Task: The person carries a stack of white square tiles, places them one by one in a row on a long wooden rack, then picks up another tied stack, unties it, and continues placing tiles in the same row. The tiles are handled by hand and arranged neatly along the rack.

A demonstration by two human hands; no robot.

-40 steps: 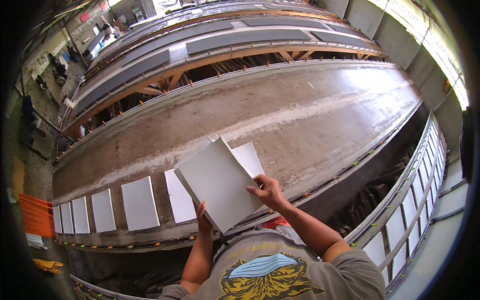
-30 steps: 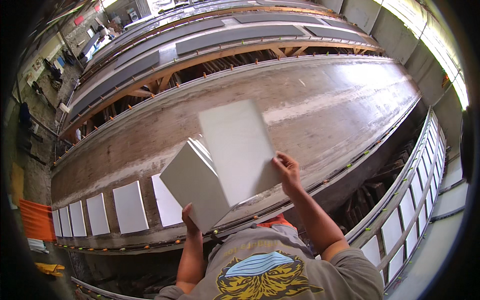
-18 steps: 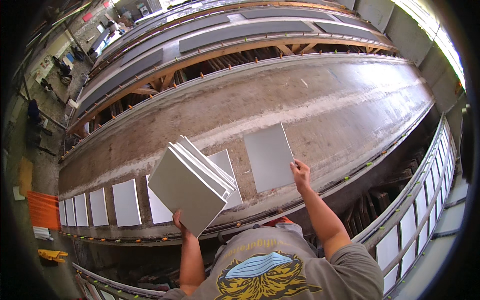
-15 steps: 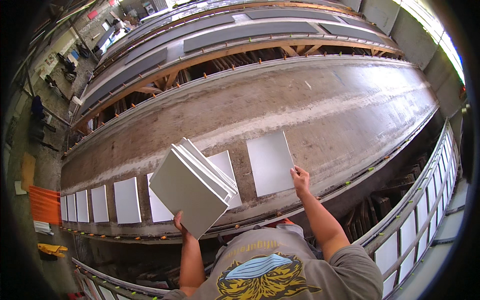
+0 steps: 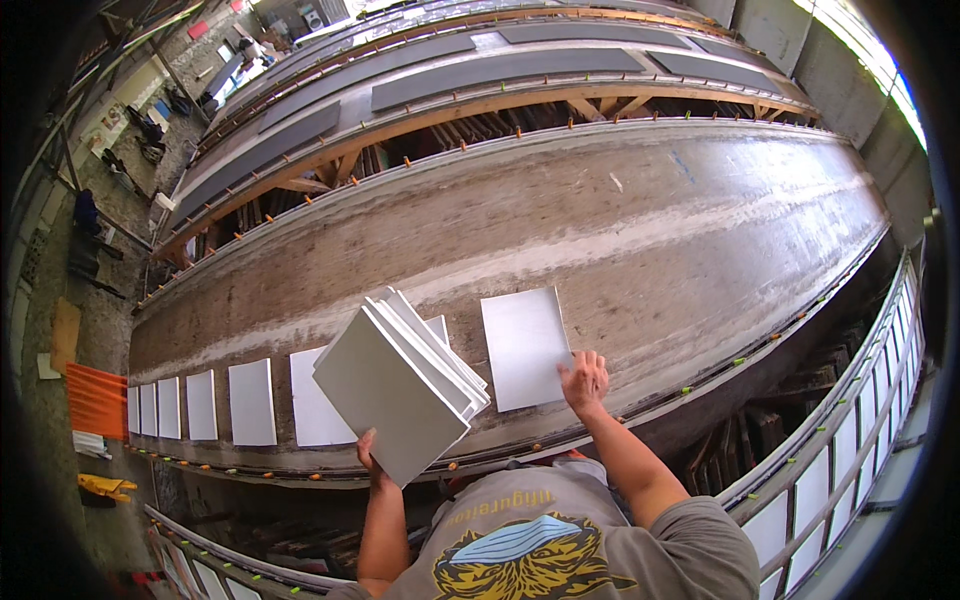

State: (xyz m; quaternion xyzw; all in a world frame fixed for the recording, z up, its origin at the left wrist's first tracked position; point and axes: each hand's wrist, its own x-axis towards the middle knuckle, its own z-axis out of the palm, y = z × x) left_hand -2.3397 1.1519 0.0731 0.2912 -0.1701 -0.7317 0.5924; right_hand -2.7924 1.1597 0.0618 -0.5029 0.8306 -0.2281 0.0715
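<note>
Left hand (image 5: 373, 460) is clamped on the lower left edge of a stack of white panels (image 5: 390, 390), just left of the frame's centre; its thumb shows while the fingers are hidden beneath, presumably spread there to bear the weight. That stack is tilted over the table (image 5: 680, 250), its edges slightly staggered, which probably makes each panel easier to separate by touch. With 1 hand carrying the load, the right hand (image 5: 585, 382) is free at centre right, bent beside the right edge of a lone panel (image 5: 524, 350) that appears to lie flat on the table. I cannot tell whether its thumb and fingers pinch that edge or merely rest there. Toward the lower left of the frame, 6 panels in a row (image 5: 252, 402) lie with gaps between them, likely so that no edges overlap; another panel (image 5: 438, 328) peeks from behind the stack.
</note>
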